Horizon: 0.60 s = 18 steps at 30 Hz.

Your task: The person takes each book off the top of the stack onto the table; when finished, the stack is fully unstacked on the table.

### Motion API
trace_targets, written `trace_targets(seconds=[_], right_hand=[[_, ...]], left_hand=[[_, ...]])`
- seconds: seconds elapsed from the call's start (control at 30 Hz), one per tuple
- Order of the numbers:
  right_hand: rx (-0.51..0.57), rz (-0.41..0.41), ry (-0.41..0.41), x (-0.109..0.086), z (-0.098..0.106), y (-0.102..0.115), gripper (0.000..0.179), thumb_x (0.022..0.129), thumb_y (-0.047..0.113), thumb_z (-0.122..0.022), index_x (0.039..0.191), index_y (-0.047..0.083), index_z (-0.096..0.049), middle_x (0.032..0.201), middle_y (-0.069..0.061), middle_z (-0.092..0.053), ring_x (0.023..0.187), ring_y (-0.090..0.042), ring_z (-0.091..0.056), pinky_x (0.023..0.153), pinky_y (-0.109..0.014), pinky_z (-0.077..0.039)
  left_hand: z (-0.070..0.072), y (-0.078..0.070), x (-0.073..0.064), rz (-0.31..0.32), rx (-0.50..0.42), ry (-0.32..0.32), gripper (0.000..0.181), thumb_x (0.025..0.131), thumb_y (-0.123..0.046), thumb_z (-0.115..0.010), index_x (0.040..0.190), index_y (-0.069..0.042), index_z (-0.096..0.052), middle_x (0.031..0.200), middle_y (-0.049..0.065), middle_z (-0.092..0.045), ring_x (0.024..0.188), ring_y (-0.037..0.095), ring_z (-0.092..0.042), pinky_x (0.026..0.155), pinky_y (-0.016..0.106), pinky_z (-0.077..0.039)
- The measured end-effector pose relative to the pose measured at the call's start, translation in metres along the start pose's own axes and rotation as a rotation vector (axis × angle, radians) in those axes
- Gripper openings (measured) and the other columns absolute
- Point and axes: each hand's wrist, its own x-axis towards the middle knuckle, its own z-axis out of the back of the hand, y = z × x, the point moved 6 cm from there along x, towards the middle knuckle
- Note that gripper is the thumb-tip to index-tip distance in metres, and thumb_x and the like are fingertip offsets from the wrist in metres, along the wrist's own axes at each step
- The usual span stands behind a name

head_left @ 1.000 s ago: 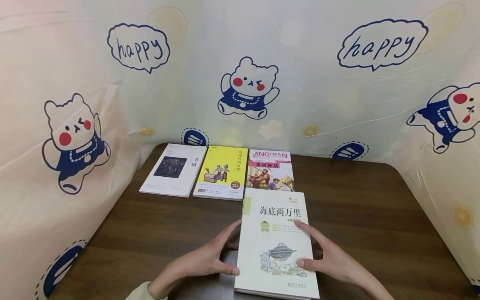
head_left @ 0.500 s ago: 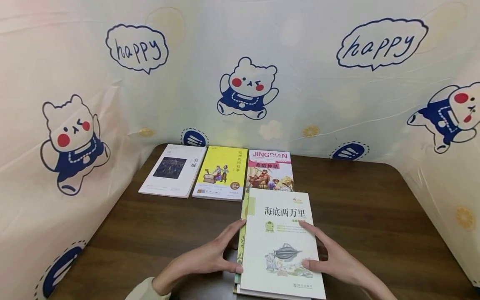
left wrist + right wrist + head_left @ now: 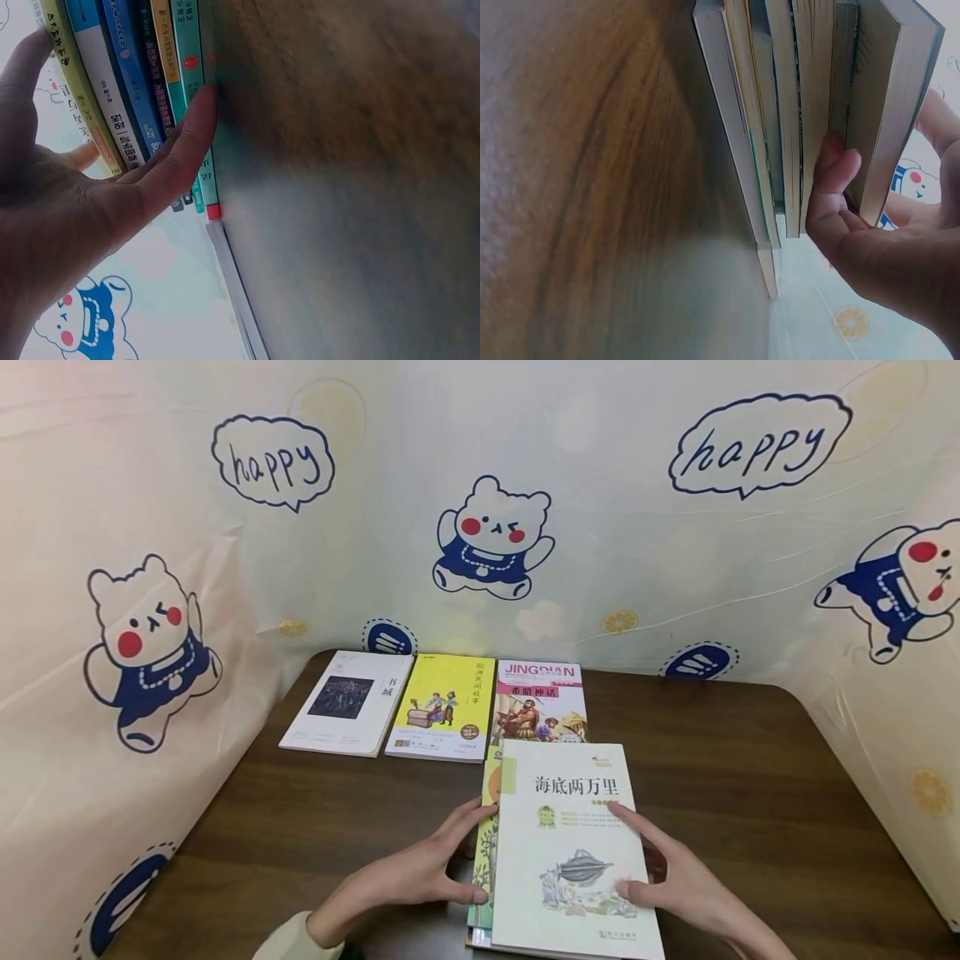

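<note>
A stack of several books stands on the brown table before me, with a white book (image 3: 573,868) with a submarine drawing on top. My right hand (image 3: 678,881) grips this book at its right edge, thumb on the cover and fingers curled underneath, as the right wrist view shows. The book is shifted right, baring the left strip of a green illustrated book (image 3: 485,868) below. My left hand (image 3: 423,868) lies along the stack's left side. In the left wrist view its fairly straight fingers touch the spines (image 3: 150,82), and its thumb (image 3: 37,56) meets the yellow-green spine.
Behind the stack lie three books in a row: a white one (image 3: 345,702), a yellow one (image 3: 442,706) and a pink-topped one (image 3: 542,702). The stack's far edge overlaps the pink-topped book in view. A printed curtain (image 3: 600,552) surrounds the wooden table (image 3: 750,777).
The white top book has slid to the right with my right hand, uncovering a widening strip of the green book. My left hand has stayed at the stack's side, shifting only slightly.
</note>
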Motion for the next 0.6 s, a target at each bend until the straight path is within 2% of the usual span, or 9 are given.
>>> trace_targets(seconds=[0.33,0.6], right_hand=[[0.136,-0.069,0.005,-0.006,-0.001,0.002,0.084,0.084,0.009,-0.073,0.153,0.021,-0.027,0.129,-0.028,-0.050,0.084,-0.024,-0.068,0.069,-0.034,-0.056],[0.299,-0.130,0.065,-0.011,0.003,0.000,0.085,0.087,0.003,-0.067,0.155,0.021,-0.020,0.143,-0.031,-0.034,0.096,-0.033,-0.066,0.077,-0.039,-0.055]], left_hand=[[-0.001,0.001,-0.001,0.008,0.008,0.030,0.087,0.085,-0.050,-0.069,0.152,-0.034,-0.016,0.160,0.006,0.002,0.137,0.034,-0.028,0.099,0.042,-0.042],[-0.001,0.002,-0.002,0.028,0.004,0.040,0.086,0.084,-0.051,-0.069,0.152,-0.034,-0.018,0.160,0.004,0.002,0.135,0.033,-0.030,0.099,0.041,-0.041]])
